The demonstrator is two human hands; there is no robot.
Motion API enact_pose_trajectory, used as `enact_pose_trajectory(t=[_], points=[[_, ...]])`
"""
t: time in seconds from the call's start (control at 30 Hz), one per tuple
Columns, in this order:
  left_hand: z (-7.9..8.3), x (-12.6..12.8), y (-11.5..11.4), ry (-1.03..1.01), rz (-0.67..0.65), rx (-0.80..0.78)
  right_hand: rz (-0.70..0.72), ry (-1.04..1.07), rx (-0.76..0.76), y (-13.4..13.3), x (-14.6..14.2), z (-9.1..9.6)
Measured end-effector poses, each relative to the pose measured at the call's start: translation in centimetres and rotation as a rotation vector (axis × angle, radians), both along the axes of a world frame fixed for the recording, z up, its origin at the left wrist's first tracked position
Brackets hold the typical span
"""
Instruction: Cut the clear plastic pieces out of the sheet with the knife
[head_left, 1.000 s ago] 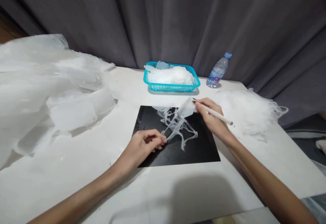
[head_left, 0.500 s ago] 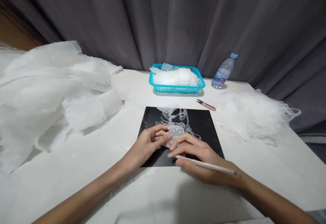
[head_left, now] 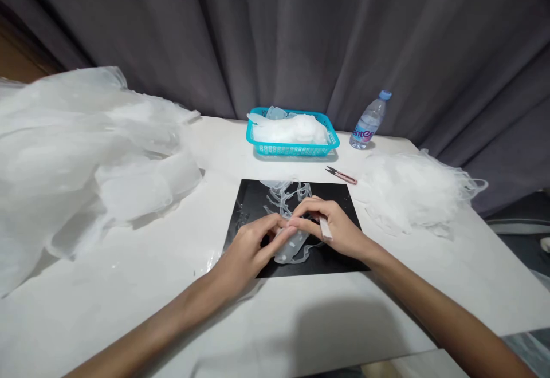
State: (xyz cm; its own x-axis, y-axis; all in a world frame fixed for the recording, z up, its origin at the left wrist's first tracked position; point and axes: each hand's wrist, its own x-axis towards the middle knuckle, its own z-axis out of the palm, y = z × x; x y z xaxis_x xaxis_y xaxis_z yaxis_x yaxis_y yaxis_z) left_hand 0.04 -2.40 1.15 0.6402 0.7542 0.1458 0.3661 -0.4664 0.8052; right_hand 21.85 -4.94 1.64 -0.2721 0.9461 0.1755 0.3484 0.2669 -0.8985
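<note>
A black mat [head_left: 339, 255] lies on the white table [head_left: 275, 326] in front of me. On it sits a tangle of translucent strips [head_left: 286, 193]. My left hand [head_left: 251, 249] and my right hand [head_left: 333, 226] meet over the mat and pinch a small clear plastic piece [head_left: 290, 248] between their fingertips. A thin white stick [head_left: 325, 227] also rests in my right hand, pointing toward me.
A turquoise basket [head_left: 292, 149] of clear pieces stands at the back, a water bottle [head_left: 368, 120] to its right. Small snips [head_left: 341, 175] lie behind the mat. Heaps of translucent plastic sit at the left [head_left: 86, 149] and right [head_left: 412, 192]. Dark curtain behind.
My right hand came back from the far side of the mat, leaving the snips on the table, and joined my left hand on the clear piece. The white stick swung round in my right hand.
</note>
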Motion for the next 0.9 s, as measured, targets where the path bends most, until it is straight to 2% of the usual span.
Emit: enact_pose_trajectory(t=[0.07, 0.13, 0.2, 0.23, 0.27, 0.3, 0.37, 0.43, 0.5, 0.57, 0.63, 0.7, 0.9], points=[[-0.3, -0.1, 0.0, 0.009, -0.049, 0.221, 0.031, 0.049, -0.05, 0.0, 0.1, -0.1], [-0.4, 0.0, -0.3, 0.046, -0.132, 0.594, 0.031, 0.066, -0.111, 0.3, 0.2, -0.4], [-0.5, 0.1, -1.0, 0.08, -0.202, 0.984, -0.117, -0.004, -0.087, 0.8, 0.3, -1.0], [-0.6, 0.2, -1.3, 0.09, -0.22, 1.103, -0.232, -0.072, -0.04, 1.1, 0.5, -1.4], [-0.6, 0.2, -1.5, 0.084, -0.208, 1.136, -0.348, -0.147, 0.015, 1.4, 0.6, -1.7], [-0.6, 0.3, -1.7, 0.068, -0.167, 1.07, -0.439, -0.213, 0.061, 1.6, 0.8, -2.0], [-0.5, 0.2, -1.3, 0.012, -0.006, 0.709, -0.499, -0.264, 0.083, 1.8, 1.2, -2.2], [-0.3, -0.1, -0.3, -0.052, 0.159, 0.262, -0.438, -0.189, 0.023, 1.7, 1.3, -2.1], [-0.1, -0.4, 0.9, -0.109, 0.214, -0.044, -0.333, -0.045, -0.056, 1.3, 1.2, -1.8], [0.0, -0.7, 1.7, -0.149, 0.202, -0.192, -0.26, 0.072, -0.105, 1.0, 1.1, -1.4], [0.0, -0.7, 2.0, -0.181, 0.19, -0.252, -0.249, 0.13, -0.126, 0.7, 1.0, -1.2], [-0.1, -0.6, 1.9, -0.213, 0.197, -0.306, -0.24, 0.158, -0.165, 0.5, 1.1, -1.0], [-0.5, 0.2, 1.6, -0.401, 0.212, -0.614, -0.082, 0.218, -0.255, 0.1, 0.9, -1.1]])
